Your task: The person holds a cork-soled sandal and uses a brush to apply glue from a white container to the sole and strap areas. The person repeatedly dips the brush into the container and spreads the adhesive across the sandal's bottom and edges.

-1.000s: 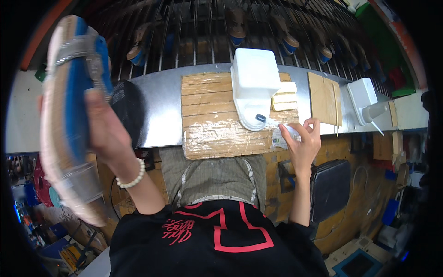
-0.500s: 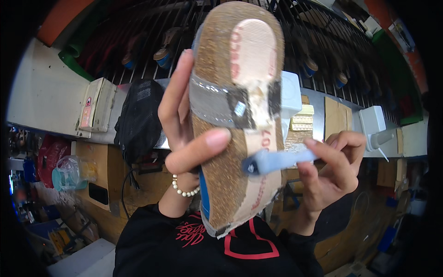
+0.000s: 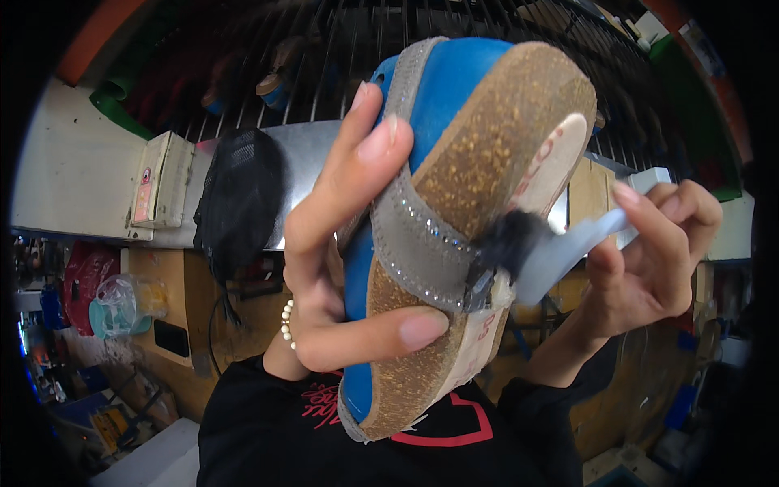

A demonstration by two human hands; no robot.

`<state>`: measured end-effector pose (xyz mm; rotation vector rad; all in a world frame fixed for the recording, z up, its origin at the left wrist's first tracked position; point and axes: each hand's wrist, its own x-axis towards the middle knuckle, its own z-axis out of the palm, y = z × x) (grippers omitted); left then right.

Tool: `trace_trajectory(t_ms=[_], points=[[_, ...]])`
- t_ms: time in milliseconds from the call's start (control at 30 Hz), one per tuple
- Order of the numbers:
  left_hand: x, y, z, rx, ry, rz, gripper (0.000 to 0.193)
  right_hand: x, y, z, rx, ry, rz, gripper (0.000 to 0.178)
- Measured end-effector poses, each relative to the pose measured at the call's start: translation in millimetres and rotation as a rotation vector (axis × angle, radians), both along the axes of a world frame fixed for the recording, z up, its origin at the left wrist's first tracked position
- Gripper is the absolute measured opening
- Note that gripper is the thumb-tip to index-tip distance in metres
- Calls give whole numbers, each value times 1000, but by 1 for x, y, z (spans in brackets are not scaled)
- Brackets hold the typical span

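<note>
My left hand [image 3: 324, 268] grips a half-made sandal [image 3: 479, 154] with a cork sole, its fingers and thumb wrapped round the side. Inside the sandal sits a bright blue shoe last [image 3: 456, 77]. A grey strap [image 3: 418, 247] with small sparkling stones crosses it and folds over onto the underside. Between its thumb and fingers, my right hand [image 3: 649, 264] pinches a brush [image 3: 568, 252] with a pale bluish-white handle. Its dark, blurred bristles are at the strap's folded end, beside the pale inset on the sole.
Beyond the hands a metal rack [image 3: 324, 65] holds several more sandals on blue lasts. A black mesh bag [image 3: 241, 187] lies on the metal bench, near a pale box [image 3: 165, 180]. Lower left are a phone [image 3: 171, 338] and a clear plastic bag [image 3: 130, 304].
The sandal has rolled and tilted right, exposing its blue last and strap side. My right hand has moved right and up, and the brush has gone from the lower sole to the strap end.
</note>
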<state>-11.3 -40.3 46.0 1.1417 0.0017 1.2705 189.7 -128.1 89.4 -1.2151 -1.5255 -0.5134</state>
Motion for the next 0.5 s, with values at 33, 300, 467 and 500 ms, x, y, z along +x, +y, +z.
trace_trajectory(t_ms=[33, 300, 467, 500], points=[[-1, 3, -1, 21, -6, -16, 103, 3, 0, 0, -45, -42, 49, 51], [-4, 34, -10, 198, -80, -170, 105, 15, 0, -9, -111, -81, 217, 54], [-10, 39, 5, 240, -77, -222, 107, 12, -2, -20, -108, -7, 258, 54], [-13, 35, 11, 186, -44, -215, 107, 11, -3, -22, -99, -1, 248, 54]])
